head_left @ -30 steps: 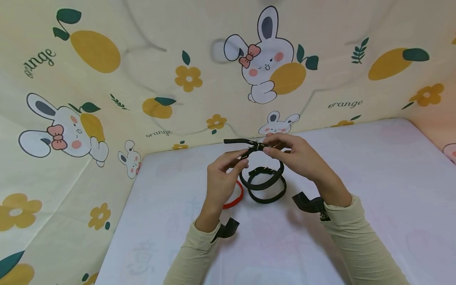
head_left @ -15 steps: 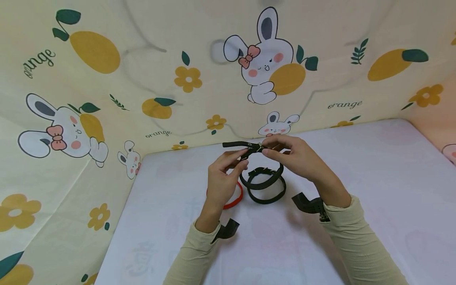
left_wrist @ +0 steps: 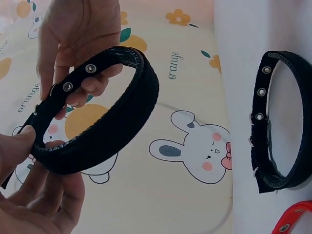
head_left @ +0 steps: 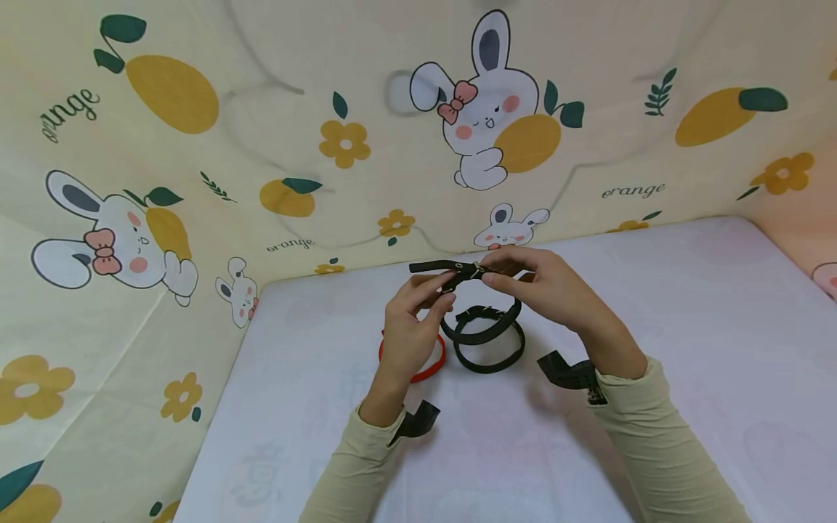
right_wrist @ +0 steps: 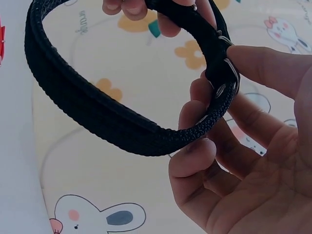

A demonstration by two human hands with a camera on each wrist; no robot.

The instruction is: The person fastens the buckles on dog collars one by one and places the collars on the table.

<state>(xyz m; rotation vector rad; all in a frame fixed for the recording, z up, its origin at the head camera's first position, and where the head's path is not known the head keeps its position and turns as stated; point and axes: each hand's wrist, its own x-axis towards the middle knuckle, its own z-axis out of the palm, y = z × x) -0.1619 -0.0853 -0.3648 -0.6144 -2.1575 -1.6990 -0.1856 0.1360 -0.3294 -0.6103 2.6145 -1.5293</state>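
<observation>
Both hands hold a black buckled collar point(head_left: 484, 335) up over the table, its loop hanging between them. My left hand point(head_left: 413, 327) pinches the strap between thumb and fingers on the left side. Near the metal buckle, my right hand point(head_left: 546, 287) grips the collar with its thumb by the metal loop point(right_wrist: 232, 73). The strap's free end point(head_left: 428, 266) sticks out to the left beyond the buckle. Metal eyelets point(left_wrist: 68, 87) show along the band in the left wrist view. Beneath the held collar lies a second black collar point(head_left: 489, 368), fastened in a ring.
A red collar point(head_left: 428, 375) lies on the white table point(head_left: 497, 465) beside the second black one, partly hidden behind the left hand. Behind the table rises a cream backdrop point(head_left: 366, 58) printed with rabbits and oranges. Black straps point(head_left: 565, 372) stick out at the sleeve cuffs.
The collar's free end has dipped slightly, and my left hand has shifted a little to the right. Both hands keep their hold on the collar.
</observation>
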